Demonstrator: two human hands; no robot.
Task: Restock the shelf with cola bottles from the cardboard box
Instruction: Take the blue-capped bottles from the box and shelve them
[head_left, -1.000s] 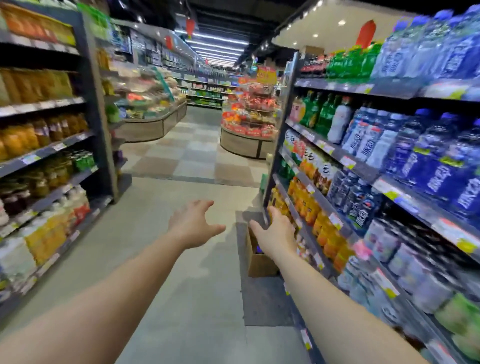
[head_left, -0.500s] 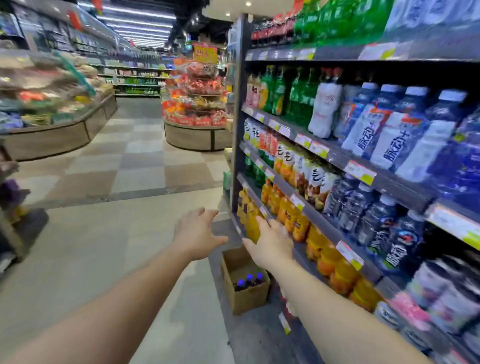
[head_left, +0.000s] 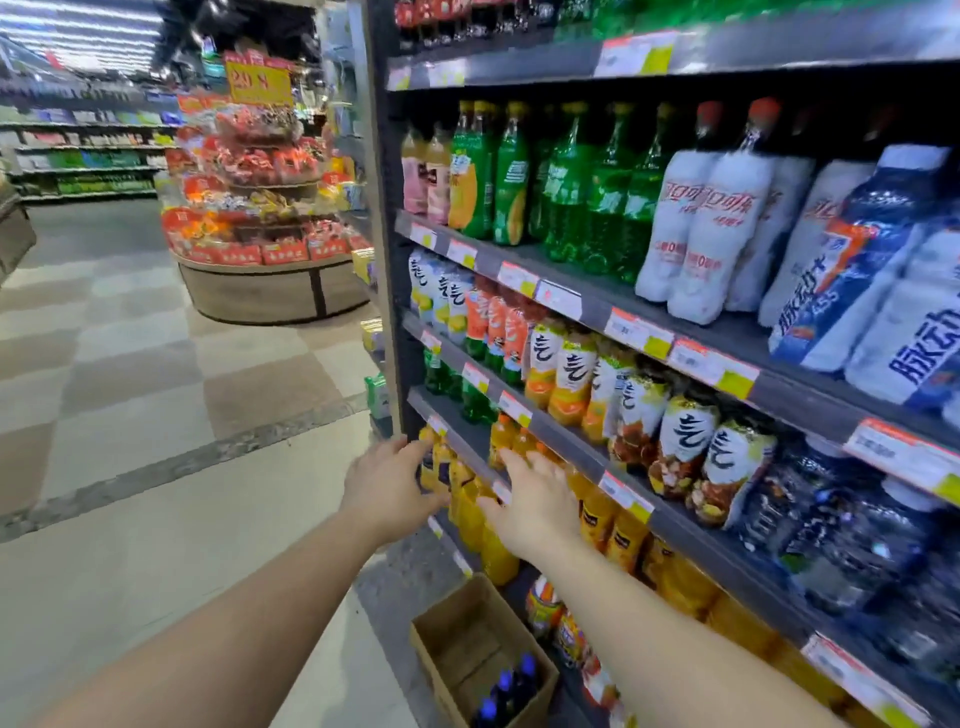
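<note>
Three cola bottles (head_left: 506, 688), open cardboard box (head_left: 457, 631)

Bare forearms, no sleeves, watch or rings

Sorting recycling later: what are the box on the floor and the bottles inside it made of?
The box looks like plain brown corrugated cardboard, matte, with open flaps. The bottles seem to be dark plastic with glossy blue caps; they are too blurred to be sure.

cardboard box (head_left: 467, 644): open, on floor | 3 blue-capped cola bottles (head_left: 506, 688): upright inside
</note>
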